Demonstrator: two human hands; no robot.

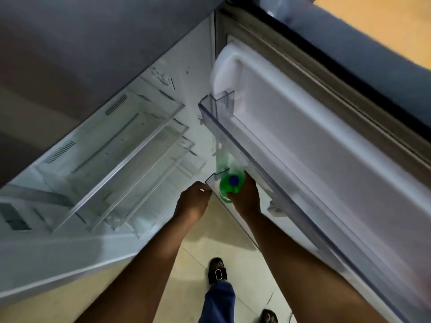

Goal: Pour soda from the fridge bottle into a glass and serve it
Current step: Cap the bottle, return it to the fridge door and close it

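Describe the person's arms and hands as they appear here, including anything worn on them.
Both forearms are bare as far as the view shows, with no sleeves visible. The left hand and the right hand wear no gloves, and no watch or bracelet shows on either wrist. Motion blur hides whether there are any rings.

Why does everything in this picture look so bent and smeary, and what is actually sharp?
Head view: the wide-angle lens bows the fridge door and shelves into slanted curves; motion blur smears the door's edges and the green soda bottle gripped by the right hand; the left hand and sandal look sharper; the interior is evenly lit, the fridge's outside shadowed.
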